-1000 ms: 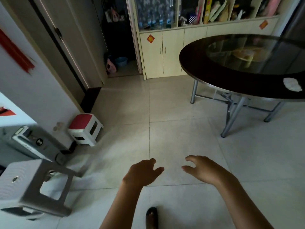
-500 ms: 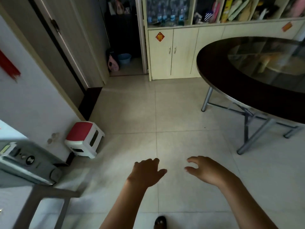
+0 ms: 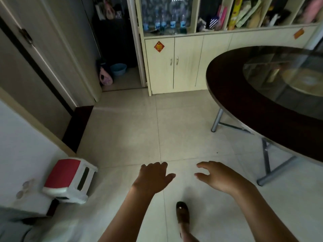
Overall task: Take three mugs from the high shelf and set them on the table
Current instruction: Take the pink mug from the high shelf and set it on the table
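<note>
**Both hands empty over the floor, bench ahead to the right**

The left hand (image 3: 153,177) is held out low in front of the body, palm down, fingers loosely spread and slightly curled, with nothing in it. The right hand (image 3: 221,177) is just beside it, apart from it, also palm down, thumb and fingers open in a loose curve and holding nothing. Both bare forearms run back to the bottom edge of the view.

Below and between the hands, a foot in a brown shoe (image 3: 182,213) stands on the pale tiled floor (image 3: 183,123). To the left of the left hand, a small white plastic stool with a red top (image 3: 70,179) sits against the white wall.

Ahead and to the right of the right hand is the round dark bench with a glass turntable (image 3: 258,102), standing on grey metal legs (image 3: 216,119). No mug shows on the part of it in view.

Further ahead of both hands stands a cream cabinet with two lower doors and a red diamond sticker (image 3: 173,63). Its upper shelves (image 3: 227,18) hold bottles with blue labels, books and packets; whether mugs are among them I cannot tell, since the items are blurred. Left of the cabinet an open doorway shows a blue basin (image 3: 118,69) on the floor
</note>
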Action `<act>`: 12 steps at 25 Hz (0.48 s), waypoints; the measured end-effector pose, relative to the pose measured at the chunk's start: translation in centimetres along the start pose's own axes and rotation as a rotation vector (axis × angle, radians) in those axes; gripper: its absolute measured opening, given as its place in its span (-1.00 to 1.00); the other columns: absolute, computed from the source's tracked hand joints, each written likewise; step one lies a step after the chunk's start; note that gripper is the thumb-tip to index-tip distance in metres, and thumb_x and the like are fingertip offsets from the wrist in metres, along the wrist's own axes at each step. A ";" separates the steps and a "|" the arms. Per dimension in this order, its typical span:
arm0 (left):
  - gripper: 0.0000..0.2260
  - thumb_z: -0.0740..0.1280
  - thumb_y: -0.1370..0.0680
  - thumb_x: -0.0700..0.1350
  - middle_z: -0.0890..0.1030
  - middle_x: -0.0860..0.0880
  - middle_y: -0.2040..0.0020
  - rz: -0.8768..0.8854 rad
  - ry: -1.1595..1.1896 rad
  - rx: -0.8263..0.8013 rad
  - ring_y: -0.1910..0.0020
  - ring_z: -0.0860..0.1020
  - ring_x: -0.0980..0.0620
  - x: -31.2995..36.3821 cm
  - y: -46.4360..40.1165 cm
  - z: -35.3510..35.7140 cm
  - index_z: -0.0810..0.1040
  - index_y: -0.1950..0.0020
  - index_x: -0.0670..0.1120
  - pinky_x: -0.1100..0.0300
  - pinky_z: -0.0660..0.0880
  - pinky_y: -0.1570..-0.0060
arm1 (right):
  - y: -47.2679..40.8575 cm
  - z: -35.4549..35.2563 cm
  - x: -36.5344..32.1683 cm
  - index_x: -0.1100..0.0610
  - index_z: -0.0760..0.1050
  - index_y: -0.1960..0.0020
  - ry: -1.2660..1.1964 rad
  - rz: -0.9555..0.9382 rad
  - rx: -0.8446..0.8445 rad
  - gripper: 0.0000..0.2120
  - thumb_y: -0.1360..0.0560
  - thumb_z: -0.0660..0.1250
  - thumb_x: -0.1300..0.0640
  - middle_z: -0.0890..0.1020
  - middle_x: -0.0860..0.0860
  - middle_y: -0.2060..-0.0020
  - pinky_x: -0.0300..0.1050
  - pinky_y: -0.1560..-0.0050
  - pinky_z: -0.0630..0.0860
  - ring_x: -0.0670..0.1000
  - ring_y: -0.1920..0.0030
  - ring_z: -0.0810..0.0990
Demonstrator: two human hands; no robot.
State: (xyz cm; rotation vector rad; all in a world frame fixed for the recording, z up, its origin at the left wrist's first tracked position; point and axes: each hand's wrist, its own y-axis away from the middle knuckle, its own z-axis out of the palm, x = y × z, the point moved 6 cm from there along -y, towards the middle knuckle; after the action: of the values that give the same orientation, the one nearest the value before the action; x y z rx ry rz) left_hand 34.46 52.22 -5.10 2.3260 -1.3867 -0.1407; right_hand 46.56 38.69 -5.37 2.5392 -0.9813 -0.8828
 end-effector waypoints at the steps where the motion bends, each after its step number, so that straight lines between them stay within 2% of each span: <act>1: -0.54 0.07 -0.59 0.17 0.52 -0.12 -0.23 0.001 0.007 0.005 -0.21 0.48 -0.13 -0.4 -2.1 -1.2 0.34 -0.33 -0.12 0.03 0.31 -0.21 | -2.0 -1.4 0.0 0.00 0.29 -0.41 0.000 -0.008 0.009 -0.50 -0.52 0.19 -0.14 0.41 0.01 -0.39 -0.10 -0.30 0.34 0.02 -0.35 0.39; 12: -0.55 0.08 -0.59 0.19 0.54 -0.11 -0.21 -0.036 0.073 0.006 -0.18 0.49 -0.10 -6.0 -24.9 -13.4 0.37 -0.29 -0.11 0.05 0.34 -0.14 | -25.3 -15.2 -1.4 -0.01 0.27 -0.41 0.054 -0.044 0.011 -0.49 -0.52 0.17 -0.17 0.41 0.02 -0.38 -0.11 -0.27 0.35 0.02 -0.34 0.39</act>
State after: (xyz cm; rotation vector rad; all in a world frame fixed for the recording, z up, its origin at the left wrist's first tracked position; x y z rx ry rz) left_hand 55.80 71.66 -3.88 2.3372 -1.3129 -0.0624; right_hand 68.27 58.72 -4.45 2.5892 -0.9200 -0.8179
